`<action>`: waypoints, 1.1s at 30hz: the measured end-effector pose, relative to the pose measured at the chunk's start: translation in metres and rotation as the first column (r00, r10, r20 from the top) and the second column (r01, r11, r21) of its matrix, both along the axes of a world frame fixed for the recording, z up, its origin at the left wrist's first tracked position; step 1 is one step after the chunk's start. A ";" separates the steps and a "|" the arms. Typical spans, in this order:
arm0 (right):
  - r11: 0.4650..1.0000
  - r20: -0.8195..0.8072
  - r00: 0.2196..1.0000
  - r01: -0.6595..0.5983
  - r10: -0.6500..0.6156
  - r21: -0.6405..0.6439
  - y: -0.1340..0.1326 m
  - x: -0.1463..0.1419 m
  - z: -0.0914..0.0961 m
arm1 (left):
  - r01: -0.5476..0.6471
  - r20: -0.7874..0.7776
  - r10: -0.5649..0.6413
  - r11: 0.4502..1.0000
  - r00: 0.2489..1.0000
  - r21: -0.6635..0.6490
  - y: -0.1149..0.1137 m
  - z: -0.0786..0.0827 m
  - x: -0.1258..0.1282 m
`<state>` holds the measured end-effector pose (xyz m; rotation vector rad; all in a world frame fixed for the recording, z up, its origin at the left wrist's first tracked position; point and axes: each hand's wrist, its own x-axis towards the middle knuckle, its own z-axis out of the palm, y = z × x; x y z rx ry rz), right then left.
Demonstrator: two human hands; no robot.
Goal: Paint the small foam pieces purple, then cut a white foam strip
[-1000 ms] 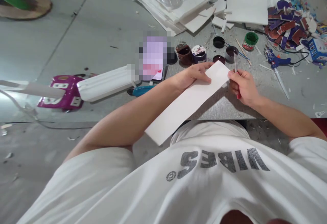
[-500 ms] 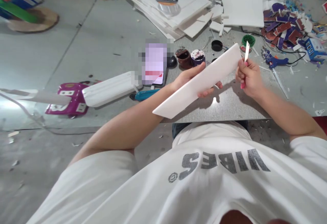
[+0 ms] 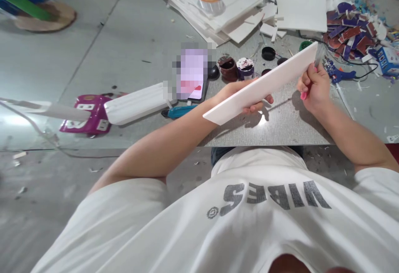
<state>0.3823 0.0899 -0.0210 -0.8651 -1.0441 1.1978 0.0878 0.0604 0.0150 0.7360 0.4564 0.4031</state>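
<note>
A long white foam board strip (image 3: 264,82) slants up to the right above the table, held from below by my left hand (image 3: 233,91). Its thumb side shows along the upper edge and the fingertips come out under the lower edge. My right hand (image 3: 317,85) is closed round a pink craft knife (image 3: 304,95) near the strip's upper right end. Most of the knife is hidden by the fingers and the blade is hard to make out. Behind the strip stand an open brown paint jar (image 3: 227,70) and a white-topped paint jar (image 3: 245,69).
A stack of white boards (image 3: 218,23) lies at the back, with a clear spool on top. To the right are a blue glue gun (image 3: 339,73) and a heap of painted scraps (image 3: 350,34). A phone (image 3: 193,71), a white power strip (image 3: 137,103) and a teal tool (image 3: 179,111) lie left.
The strip has moved right and up, turning so less of its face shows. My right hand has shifted right with the craft knife, whose blade was plainer before. The view has also shifted slightly.
</note>
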 end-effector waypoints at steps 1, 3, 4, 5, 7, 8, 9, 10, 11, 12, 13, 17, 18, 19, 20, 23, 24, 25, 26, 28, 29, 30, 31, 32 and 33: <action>1.000 -0.002 1.000 0.012 -0.012 -0.003 0.002 0.002 0.000 | 0.002 -0.019 -0.003 1.000 1.000 -0.013 0.000 0.001 0.000; 0.999 0.009 0.999 0.041 -0.041 -0.005 0.004 0.004 -0.001 | -0.021 -0.045 0.020 1.000 0.999 -0.022 -0.002 0.004 -0.001; 0.998 0.020 0.998 0.059 -0.059 -0.003 0.005 0.004 -0.001 | -0.041 -0.048 0.040 0.999 0.998 -0.019 -0.004 0.005 -0.001; 0.997 0.033 0.997 0.077 -0.077 -0.001 0.006 0.005 -0.001 | -0.062 -0.047 0.061 0.998 0.997 -0.014 -0.005 0.005 0.000; 0.994 0.061 0.992 0.110 -0.110 -0.001 0.006 0.006 -0.001 | -0.091 -0.049 0.091 0.996 0.995 -0.001 -0.008 0.006 0.000; 0.993 0.075 0.990 0.121 -0.121 -0.001 0.006 0.006 -0.001 | -0.093 -0.059 0.094 0.996 0.994 0.007 -0.008 0.005 0.001; 0.992 0.087 0.988 0.126 -0.125 0.001 0.006 0.007 -0.001 | -0.097 -0.074 0.098 0.995 0.992 0.021 -0.008 0.005 0.002; 0.992 0.095 0.988 0.123 -0.123 0.008 0.006 0.007 0.000 | -0.098 -0.093 0.102 0.994 0.990 0.041 -0.008 0.004 0.003; 0.993 0.098 0.989 0.113 -0.115 0.019 0.005 0.007 0.001 | -0.096 -0.114 0.103 0.993 0.988 0.069 -0.007 0.004 0.004; 0.995 0.095 0.990 0.098 -0.101 0.033 0.004 0.006 0.002 | -0.090 -0.133 0.103 0.991 0.986 0.100 -0.006 0.003 0.005; 0.996 0.088 0.992 0.082 -0.086 0.045 0.002 0.006 0.004 | -0.083 -0.147 0.102 0.988 0.984 0.128 -0.005 0.003 0.006; 0.997 0.037 0.997 0.064 -0.065 0.039 -0.007 -0.002 0.017 | -0.111 -0.154 0.147 0.969 0.977 0.221 -0.004 0.001 0.007; 0.997 0.017 0.997 0.073 -0.073 0.024 -0.010 -0.004 0.021 | -0.131 -0.148 0.171 0.961 0.974 0.244 -0.005 0.001 0.007; 0.997 -0.002 0.997 0.081 -0.081 0.006 -0.013 -0.006 0.025 | -0.156 -0.141 0.199 0.951 0.970 0.268 -0.006 0.001 0.007; 0.996 -0.017 0.996 0.087 -0.088 -0.013 -0.016 -0.008 0.030 | -0.185 -0.134 0.231 0.939 0.964 0.288 -0.007 0.002 0.007; 0.995 -0.007 0.996 0.086 -0.087 -0.058 -0.026 -0.011 0.040 | -0.260 -0.126 0.310 0.916 0.942 0.306 -0.011 0.003 0.007; 0.994 0.004 0.996 0.085 -0.085 -0.063 -0.028 -0.012 0.042 | -0.282 -0.125 0.333 0.908 0.934 0.310 -0.012 0.003 0.007; 0.994 0.007 0.996 0.090 -0.090 -0.062 -0.031 -0.013 0.044 | -0.302 -0.121 0.354 0.899 0.927 0.317 -0.013 0.003 0.008; 0.994 0.003 0.995 0.099 -0.099 -0.056 -0.032 -0.013 0.045 | -0.320 -0.111 0.371 0.890 0.922 0.325 -0.014 0.003 0.009; 0.993 -0.007 0.994 0.113 -0.113 -0.046 -0.033 -0.015 0.044 | -0.352 -0.078 0.398 0.874 0.914 0.334 -0.015 0.003 0.010; 0.992 -0.005 0.993 0.117 -0.117 -0.040 -0.033 -0.015 0.043 | -0.359 -0.059 0.398 0.874 0.915 0.328 -0.016 0.002 0.011; 0.993 0.005 0.993 0.114 -0.114 -0.035 -0.032 -0.015 0.042 | -0.354 -0.042 0.386 0.881 0.922 0.315 -0.017 0.002 0.011; 0.994 0.017 0.994 0.107 -0.107 -0.029 -0.030 -0.015 0.040 | -0.335 -0.025 0.358 0.894 0.933 0.297 -0.018 0.001 0.010; 0.995 0.026 0.995 0.099 -0.098 -0.024 -0.029 -0.015 0.038 | -0.301 -0.007 0.315 0.912 0.949 0.277 -0.019 0.000 0.010; 0.996 0.032 0.995 0.090 -0.090 -0.018 -0.027 -0.014 0.035 | -0.256 0.013 0.262 0.933 0.965 0.254 -0.019 -0.001 0.010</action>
